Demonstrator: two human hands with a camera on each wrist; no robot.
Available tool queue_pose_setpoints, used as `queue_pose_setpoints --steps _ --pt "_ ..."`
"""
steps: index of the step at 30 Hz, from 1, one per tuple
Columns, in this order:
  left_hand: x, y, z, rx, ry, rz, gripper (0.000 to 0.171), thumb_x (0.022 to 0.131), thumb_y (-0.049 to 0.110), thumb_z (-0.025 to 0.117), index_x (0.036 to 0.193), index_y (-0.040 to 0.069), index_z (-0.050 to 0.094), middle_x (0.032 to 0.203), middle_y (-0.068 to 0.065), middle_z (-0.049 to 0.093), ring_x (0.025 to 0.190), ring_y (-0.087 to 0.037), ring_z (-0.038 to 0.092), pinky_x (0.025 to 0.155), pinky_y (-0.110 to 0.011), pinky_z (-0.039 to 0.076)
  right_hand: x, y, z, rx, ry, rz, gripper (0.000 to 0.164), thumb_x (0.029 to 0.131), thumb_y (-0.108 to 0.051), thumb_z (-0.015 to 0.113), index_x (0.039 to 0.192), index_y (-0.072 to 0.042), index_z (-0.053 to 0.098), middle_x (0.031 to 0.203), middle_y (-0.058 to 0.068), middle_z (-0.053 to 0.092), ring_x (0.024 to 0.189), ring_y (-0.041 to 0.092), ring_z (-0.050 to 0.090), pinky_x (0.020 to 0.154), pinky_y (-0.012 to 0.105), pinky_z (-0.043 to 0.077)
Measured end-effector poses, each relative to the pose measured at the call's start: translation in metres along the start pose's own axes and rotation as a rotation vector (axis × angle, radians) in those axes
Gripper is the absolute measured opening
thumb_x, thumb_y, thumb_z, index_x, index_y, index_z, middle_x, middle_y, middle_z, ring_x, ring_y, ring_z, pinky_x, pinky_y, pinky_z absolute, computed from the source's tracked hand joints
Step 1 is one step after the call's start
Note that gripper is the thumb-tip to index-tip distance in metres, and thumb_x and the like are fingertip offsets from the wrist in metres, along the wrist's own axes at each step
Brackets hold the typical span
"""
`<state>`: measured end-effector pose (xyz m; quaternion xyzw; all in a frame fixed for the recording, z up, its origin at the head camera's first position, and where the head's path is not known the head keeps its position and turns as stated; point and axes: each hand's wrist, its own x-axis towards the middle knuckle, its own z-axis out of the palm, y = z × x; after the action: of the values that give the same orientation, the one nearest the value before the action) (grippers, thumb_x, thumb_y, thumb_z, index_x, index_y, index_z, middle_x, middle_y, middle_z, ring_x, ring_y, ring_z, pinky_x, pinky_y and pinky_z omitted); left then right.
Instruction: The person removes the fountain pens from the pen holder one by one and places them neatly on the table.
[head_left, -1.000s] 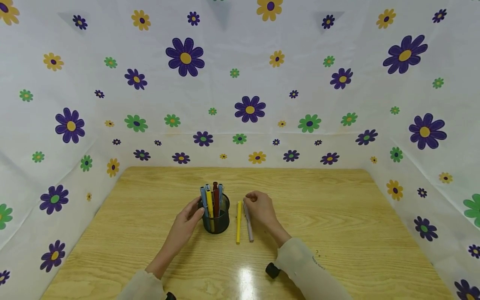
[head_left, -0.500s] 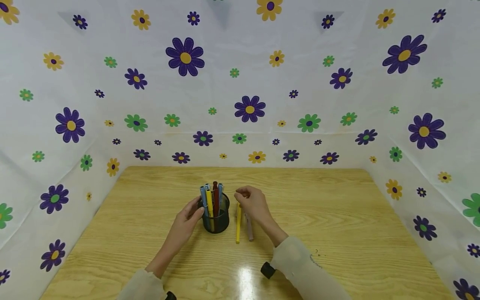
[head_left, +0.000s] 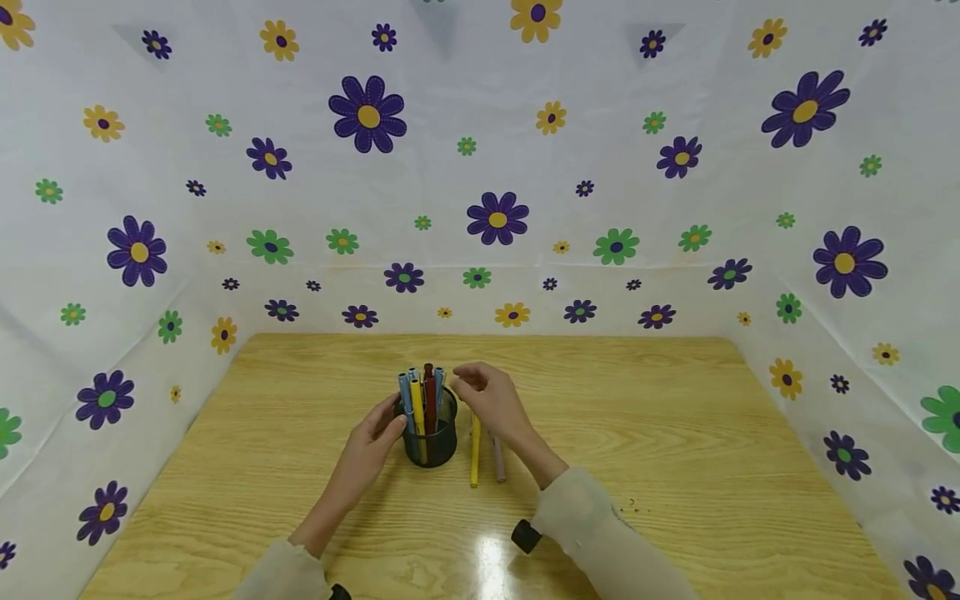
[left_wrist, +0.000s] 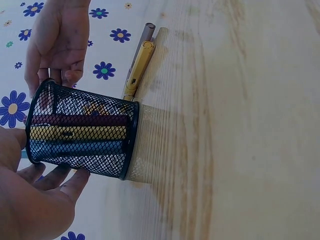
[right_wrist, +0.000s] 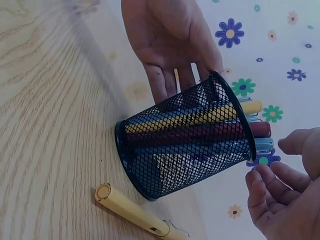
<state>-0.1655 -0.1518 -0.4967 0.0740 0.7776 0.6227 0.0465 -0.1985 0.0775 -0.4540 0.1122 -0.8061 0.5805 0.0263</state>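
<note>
A black mesh pen holder (head_left: 444,447) stands upright on the table with several pens in it: blue, yellow (head_left: 417,404) and dark red (head_left: 431,404). At its left side, my left hand (head_left: 366,454) holds it, the thumb near the rim and the fingers round the mesh, as the right wrist view shows. My right hand (head_left: 497,406) hovers just right of the rim, its fingers loosely bent and nothing between them. Beneath that hand lie a yellow pen (head_left: 475,460) and a grey pen (head_left: 500,467), their far ends partly hidden in the head view.
The wooden table (head_left: 637,417) is enclosed at the back and sides by a white cloth (head_left: 420,175) printed with flowers. A few small dark marks (head_left: 633,505) show on the tabletop beside the right sleeve (head_left: 600,533).
My right hand has moved left and slightly away from me, from beside the grey pen, over the yellow pen, to the holder's rim. My left hand and the holder have stayed put.
</note>
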Motion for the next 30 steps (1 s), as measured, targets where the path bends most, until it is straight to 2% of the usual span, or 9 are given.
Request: queue_pose_setpoints --steps 8,16,21,30 --pt "-0.001 0.0 -0.001 -0.013 -0.008 -0.005 0.062 0.109 0.036 0.056 0.16 0.007 0.036 0.156 -0.022 0.044 0.143 -0.037 0.044 0.116 -0.054 0.039 0.006 -0.004 0.009 -0.011 0.008 -0.015 0.034 0.102 -0.023 0.066 0.128 -0.001 0.07 0.117 0.011 0.072 0.105 0.026 0.066 0.091 0.044 0.057" --pt "-0.001 -0.001 -0.001 -0.013 -0.008 0.004 0.06 0.109 0.035 0.055 0.16 0.008 0.037 0.155 -0.022 0.046 0.142 -0.036 0.046 0.115 -0.054 0.039 0.013 -0.006 0.015 -0.026 0.008 0.003 0.034 0.103 -0.02 0.065 0.13 0.001 0.068 0.117 0.012 0.071 0.105 0.027 0.066 0.089 0.043 0.058" --pt "0.0 -0.003 -0.001 0.013 -0.003 0.007 0.061 0.109 0.035 0.055 0.16 0.006 0.037 0.156 -0.023 0.045 0.142 -0.038 0.045 0.115 -0.055 0.039 0.018 -0.005 0.017 -0.017 -0.013 -0.015 0.033 0.104 -0.016 0.064 0.129 0.005 0.067 0.116 0.015 0.071 0.106 0.03 0.067 0.09 0.043 0.058" --pt "0.0 -0.003 -0.002 0.001 -0.005 0.01 0.062 0.109 0.036 0.055 0.16 0.006 0.036 0.156 -0.024 0.044 0.144 -0.038 0.043 0.116 -0.055 0.038 0.021 -0.005 0.019 -0.017 -0.041 -0.012 0.027 0.103 -0.017 0.066 0.122 0.001 0.073 0.113 0.013 0.073 0.105 0.029 0.068 0.086 0.039 0.059"
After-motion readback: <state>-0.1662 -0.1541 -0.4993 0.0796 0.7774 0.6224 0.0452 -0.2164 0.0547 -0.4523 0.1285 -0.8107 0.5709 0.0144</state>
